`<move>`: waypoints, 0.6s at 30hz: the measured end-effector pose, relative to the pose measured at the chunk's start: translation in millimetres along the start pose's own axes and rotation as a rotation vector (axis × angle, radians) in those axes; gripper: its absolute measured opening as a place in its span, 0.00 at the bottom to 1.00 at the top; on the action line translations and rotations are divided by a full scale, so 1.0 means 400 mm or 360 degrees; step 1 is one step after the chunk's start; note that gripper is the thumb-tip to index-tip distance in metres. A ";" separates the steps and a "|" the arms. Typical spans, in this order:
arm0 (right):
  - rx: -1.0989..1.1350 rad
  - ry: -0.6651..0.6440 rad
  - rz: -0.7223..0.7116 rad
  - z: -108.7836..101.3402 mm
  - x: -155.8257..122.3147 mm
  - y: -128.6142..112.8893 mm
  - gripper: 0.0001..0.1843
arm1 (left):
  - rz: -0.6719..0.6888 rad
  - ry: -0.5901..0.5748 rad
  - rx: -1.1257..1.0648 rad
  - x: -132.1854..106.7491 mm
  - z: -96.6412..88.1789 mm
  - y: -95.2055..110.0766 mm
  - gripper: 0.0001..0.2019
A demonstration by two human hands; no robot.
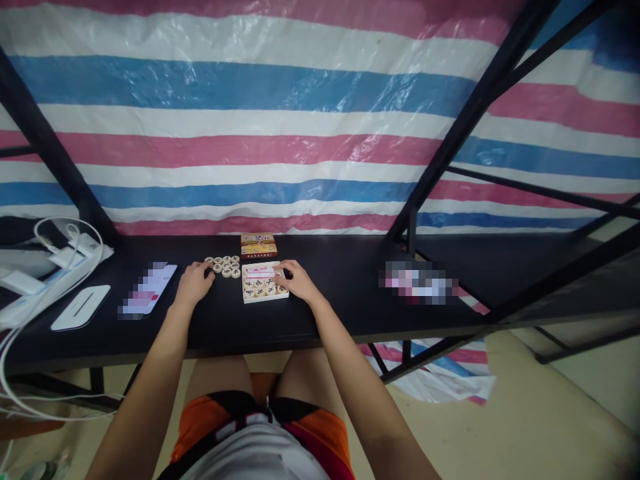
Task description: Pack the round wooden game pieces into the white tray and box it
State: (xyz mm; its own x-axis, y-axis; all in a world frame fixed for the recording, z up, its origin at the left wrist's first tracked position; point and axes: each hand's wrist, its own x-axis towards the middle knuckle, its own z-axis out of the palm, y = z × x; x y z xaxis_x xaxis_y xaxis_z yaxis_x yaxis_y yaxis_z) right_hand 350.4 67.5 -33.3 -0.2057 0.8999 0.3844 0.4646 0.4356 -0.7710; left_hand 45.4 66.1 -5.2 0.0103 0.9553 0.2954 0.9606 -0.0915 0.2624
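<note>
A small white box (pixel 265 283) lies on the black table (pixel 340 293), holding several round wooden game pieces in rows. My right hand (pixel 299 280) rests at the box's right edge, fingers curled over its top corner. A loose cluster of round wooden pieces (pixel 225 266) sits just left of the box. My left hand (pixel 193 281) lies beside that cluster, fingertips touching the nearest pieces, fingers bent. Behind the box stands its orange-red lid or carton (pixel 259 245).
A phone (pixel 147 290) lies left of my left hand. A white flat device (pixel 80 307), white chargers and cables (pixel 60 260) crowd the table's left end. Black metal frame bars (pixel 450 140) rise on the right. A striped tarp (pixel 250 120) hangs behind.
</note>
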 end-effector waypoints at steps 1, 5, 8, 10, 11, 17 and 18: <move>-0.0003 0.0004 -0.0003 0.000 0.000 -0.002 0.16 | -0.0006 -0.0006 0.0012 -0.001 -0.001 0.003 0.15; -0.0006 0.0021 -0.0008 -0.002 -0.003 -0.010 0.13 | -0.0036 -0.0008 0.0040 -0.004 -0.008 0.015 0.14; -0.0020 0.0019 -0.0019 -0.003 -0.003 -0.010 0.14 | -0.0045 0.0039 -0.0003 -0.004 -0.010 0.020 0.18; -0.0029 0.0006 -0.0030 -0.003 -0.002 -0.006 0.15 | -0.0010 0.0050 -0.0034 -0.004 -0.009 0.022 0.20; -0.0030 -0.0001 -0.0035 -0.003 -0.001 -0.004 0.16 | 0.0020 0.0036 -0.0032 -0.005 -0.008 0.022 0.19; -0.0038 0.0001 -0.0017 -0.002 0.000 -0.003 0.16 | 0.0067 -0.0016 0.0026 -0.010 -0.007 0.028 0.14; -0.0039 0.0003 -0.0013 -0.002 -0.001 -0.004 0.16 | 0.0061 -0.0018 0.0036 -0.010 -0.008 0.029 0.13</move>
State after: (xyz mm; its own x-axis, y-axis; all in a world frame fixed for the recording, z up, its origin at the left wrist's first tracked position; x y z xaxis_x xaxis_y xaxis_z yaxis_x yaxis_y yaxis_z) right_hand 350.5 66.5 -31.6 -0.2079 0.8964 0.3914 0.4840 0.4420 -0.7552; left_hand 55.7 60.4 -0.4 0.0502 0.9543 0.2947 0.9655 -0.1218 0.2302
